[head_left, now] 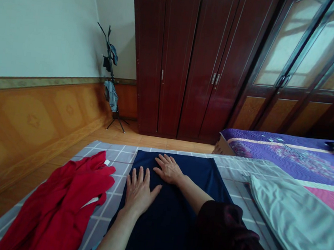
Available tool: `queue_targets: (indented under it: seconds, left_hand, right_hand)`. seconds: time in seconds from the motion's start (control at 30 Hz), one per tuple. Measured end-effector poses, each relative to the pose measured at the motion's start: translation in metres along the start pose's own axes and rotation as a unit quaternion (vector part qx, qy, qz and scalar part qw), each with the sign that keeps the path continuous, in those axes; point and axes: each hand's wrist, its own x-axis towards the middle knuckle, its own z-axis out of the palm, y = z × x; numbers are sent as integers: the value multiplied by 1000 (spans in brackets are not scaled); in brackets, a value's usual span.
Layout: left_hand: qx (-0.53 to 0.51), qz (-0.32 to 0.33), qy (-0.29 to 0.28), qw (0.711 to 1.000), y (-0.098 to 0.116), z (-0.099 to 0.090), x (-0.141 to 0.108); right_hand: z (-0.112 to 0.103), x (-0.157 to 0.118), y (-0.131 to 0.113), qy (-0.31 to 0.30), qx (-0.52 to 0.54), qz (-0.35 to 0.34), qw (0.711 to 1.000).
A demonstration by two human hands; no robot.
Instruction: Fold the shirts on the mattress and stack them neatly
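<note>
A dark navy cloth (172,217), perhaps a garment, lies spread flat on a grey checked bed cover (110,206). My left hand (139,191) rests on its left part, palm down, with the fingers spread and the thumb out to the right. Farther up, near the cloth's far edge, my right hand (168,169) also lies flat with its fingers apart. Neither hand grips anything. The cloth's near end runs out of view at the bottom, partly hidden under my forearms and dark right sleeve.
A crumpled red garment (63,205) lies on the left, and a pale green cloth (300,222) on the right. Beyond stand a purple flowered bed (295,154), dark red wardrobes (176,62) and a black coat stand (111,67) with clothes hanging on it.
</note>
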Motion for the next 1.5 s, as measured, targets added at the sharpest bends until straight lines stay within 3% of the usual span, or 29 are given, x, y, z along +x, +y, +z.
queue_targets:
  seconds: [0.13,0.3,0.43,0.77,0.87,0.93,1.0,1.07,1.13,1.2,1.3,1.5]
  left_hand:
    - [-9,-5,2,1000,-1,0,-2]
    - [-16,0,-4,1000,-3,-2,-3]
    - [-14,3,-5,1000,-2,-3,-4]
    - [5,3,7,1000,-2,-6,-5]
    - [-16,43,37,998,15,-27,-12]
    - [-97,113,34,988,38,-50,-29]
    - [-222,209,-11,952,65,-75,-58]
    - [-312,316,-87,892,93,-95,-94]
    - [-336,424,-159,826,113,-105,-130]
    - [-309,501,-210,781,126,-104,-157]
    - [-249,541,-240,767,135,-88,-179]
    - [-184,580,-211,765,138,-62,-196]
  right_hand:
    - [-9,-26,47,16,-38,86,996]
    - [-32,-93,121,31,-91,213,972]
    - [-43,-138,141,50,-115,273,954]
    - [-54,-211,93,20,-56,261,963]
    - [-66,-249,68,1,-25,253,967]
    - [-76,-275,54,-22,15,265,964]
    - [-85,-297,43,-46,62,282,956]
    - [-92,-314,35,-55,79,292,952]
    - [-95,-326,29,-56,70,298,950]
    - [-95,-333,23,-60,51,312,947]
    - [-95,-337,14,-59,30,333,941]
    - [-98,-336,15,-44,47,374,925]
